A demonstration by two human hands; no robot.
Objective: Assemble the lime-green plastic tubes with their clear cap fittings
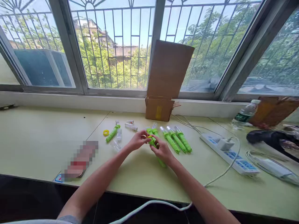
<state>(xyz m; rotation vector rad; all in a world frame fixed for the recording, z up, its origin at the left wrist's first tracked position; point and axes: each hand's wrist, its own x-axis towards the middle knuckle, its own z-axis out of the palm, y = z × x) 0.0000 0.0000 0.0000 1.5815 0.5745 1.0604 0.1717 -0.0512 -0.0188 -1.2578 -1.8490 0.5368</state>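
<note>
My right hand point(164, 151) is wrapped round a green plastic stick point(161, 162), whose lower end points toward me. My left hand point(139, 140) pinches a small yellow ring point(149, 136) at the top of that stick. Just behind my hands lie more green sticks, partly hidden by my fingers. On the right, three green sticks point(173, 140) with transparent tips lie side by side. Left of my hands are another green stick point(112, 133), several transparent plastic tubes point(131, 126) and a loose yellow ring or rings point(106, 133).
An open cardboard box point(153, 109) stands against the window sill. To the right are a white power strip point(233, 157) with cables, a plastic bottle point(245, 114) and a black object point(263, 137). A blurred-out flat object point(80, 160) lies near the table's front left edge.
</note>
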